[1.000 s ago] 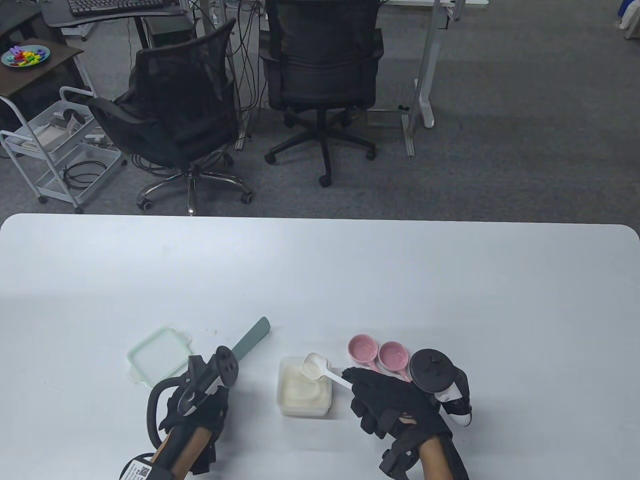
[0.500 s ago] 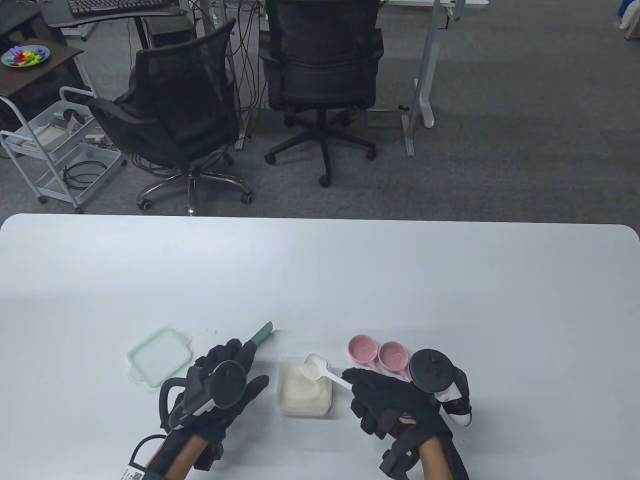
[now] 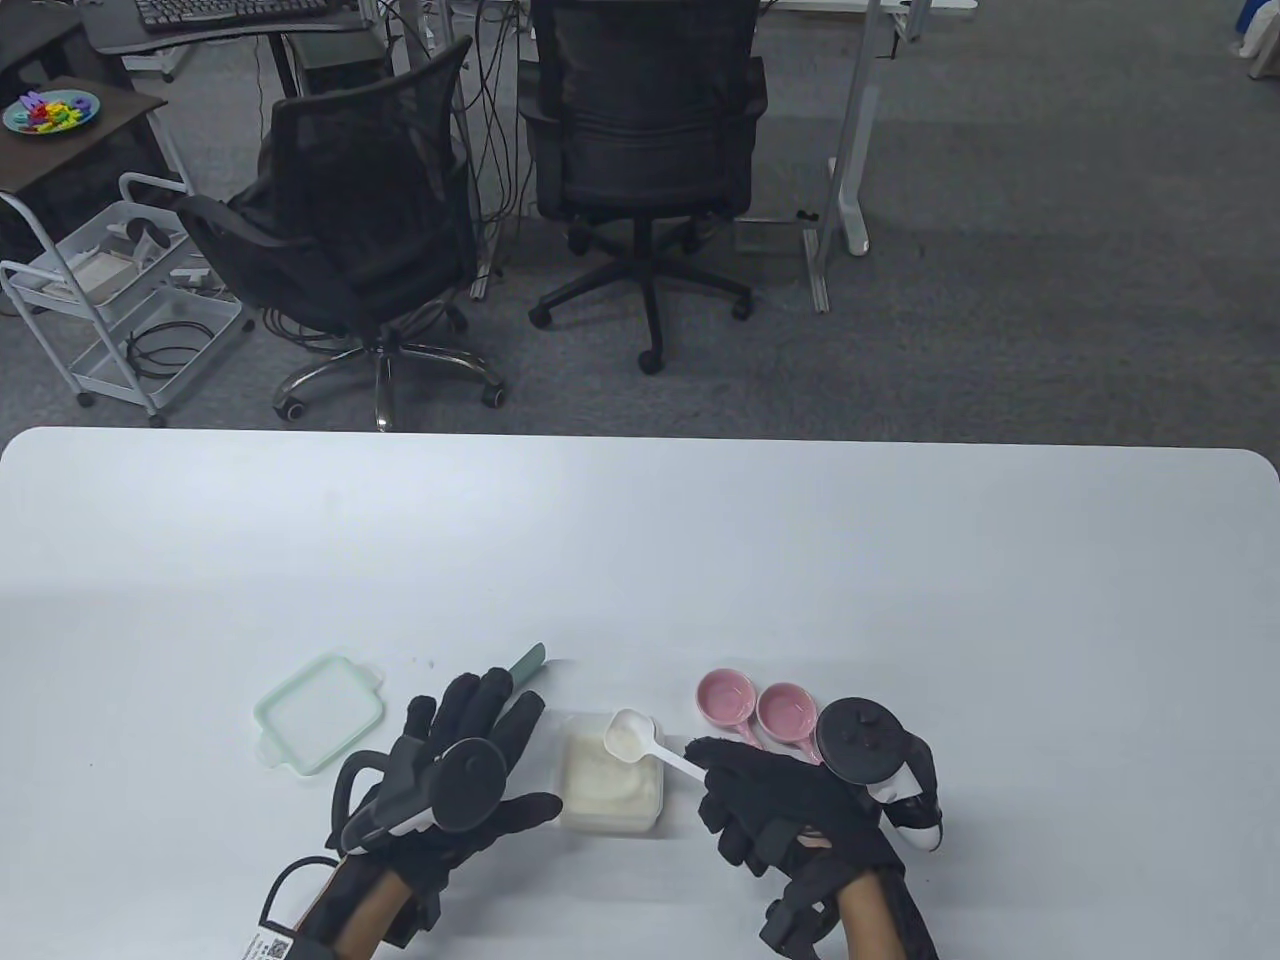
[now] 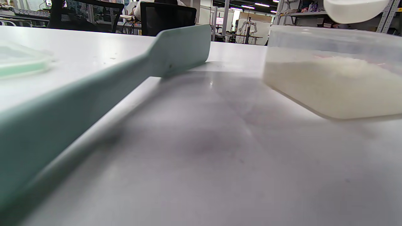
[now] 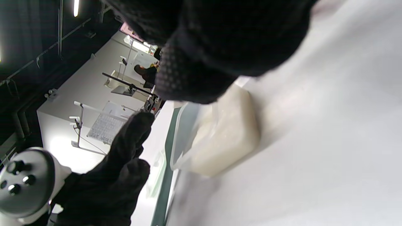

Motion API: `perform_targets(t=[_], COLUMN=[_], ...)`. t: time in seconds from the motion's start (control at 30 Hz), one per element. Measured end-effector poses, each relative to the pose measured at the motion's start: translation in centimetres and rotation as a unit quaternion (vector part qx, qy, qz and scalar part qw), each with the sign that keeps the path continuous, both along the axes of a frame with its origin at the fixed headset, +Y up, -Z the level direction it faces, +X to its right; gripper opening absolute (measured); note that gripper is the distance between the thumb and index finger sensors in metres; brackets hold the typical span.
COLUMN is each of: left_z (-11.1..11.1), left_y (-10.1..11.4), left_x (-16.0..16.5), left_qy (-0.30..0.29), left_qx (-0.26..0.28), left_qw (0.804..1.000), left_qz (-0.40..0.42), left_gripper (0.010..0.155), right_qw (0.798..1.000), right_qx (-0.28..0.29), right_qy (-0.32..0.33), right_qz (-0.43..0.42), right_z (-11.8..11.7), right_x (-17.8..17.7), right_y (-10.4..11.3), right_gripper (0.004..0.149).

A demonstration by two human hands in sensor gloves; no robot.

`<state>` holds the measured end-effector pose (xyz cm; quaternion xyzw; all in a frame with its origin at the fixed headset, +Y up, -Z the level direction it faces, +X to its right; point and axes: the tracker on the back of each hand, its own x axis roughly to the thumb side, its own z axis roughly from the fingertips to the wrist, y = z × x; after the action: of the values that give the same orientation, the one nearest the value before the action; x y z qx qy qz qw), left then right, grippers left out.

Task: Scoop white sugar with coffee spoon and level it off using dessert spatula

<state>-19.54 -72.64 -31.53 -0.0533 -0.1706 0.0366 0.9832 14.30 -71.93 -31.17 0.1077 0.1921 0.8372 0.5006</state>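
Table view had the right hand (image 3: 790, 810) gripping the white coffee spoon (image 3: 645, 742), its sugar-filled bowl poised over the sugar container (image 3: 610, 785) near the table's (image 3: 640, 540) front edge. The left hand (image 3: 455, 775), fingers spread, lay over the green dessert spatula (image 3: 527, 660), flat just left of the container. Whether those fingers touched it, I could not tell.

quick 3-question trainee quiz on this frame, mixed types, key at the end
1. True or false: the right hand holds the white spoon over the sugar tub.
2. What lies under the left hand? A) green spatula B) pink cup C) green lid
3. Fill in: the green lid lies to the ____ of the left hand in the table view.

Key: 1 true; 2 A; 3 left
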Motion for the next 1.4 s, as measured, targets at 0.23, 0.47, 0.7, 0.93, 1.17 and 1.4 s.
perform_targets(t=[0.23,0.47,0.7,0.93,1.17,1.4], left_z=[-0.4,-0.4,-0.4,-0.4,-0.3,-0.3], left_y=[-0.3,-0.5,-0.4,-0.4,-0.4,-0.5], left_x=[-0.7,-0.6,-0.4,-0.4,-0.3,-0.2], left_qy=[0.016,0.013,0.013,0.014,0.015,0.016], left_qx=[-0.003,-0.005,-0.012,-0.013,-0.018,-0.022], left_qw=[1.000,1.000,0.999,0.999,0.999,0.998], left_qz=[-0.015,-0.023,-0.034,-0.036,-0.043,-0.049], left_gripper=[0.095,0.094,0.093,0.093,0.093,0.092], right_qw=[0.996,0.987,0.976,0.969,0.968,0.970], right_qx=[0.033,0.022,-0.034,-0.064,-0.080,-0.080], right_qy=[-0.073,-0.139,-0.203,-0.237,-0.234,-0.219], right_qz=[-0.045,-0.083,-0.077,-0.012,0.033,0.067], right_z=[0.1,0.2,0.4,0.6,0.6,0.5], right_x=[2.0,6.1,9.6,11.1,10.9,10.3], right_y=[0.9,1.0,-0.2,-1.0,-1.2,-0.9], right_gripper=[0.052,0.051,0.051,0.051,0.051,0.049])
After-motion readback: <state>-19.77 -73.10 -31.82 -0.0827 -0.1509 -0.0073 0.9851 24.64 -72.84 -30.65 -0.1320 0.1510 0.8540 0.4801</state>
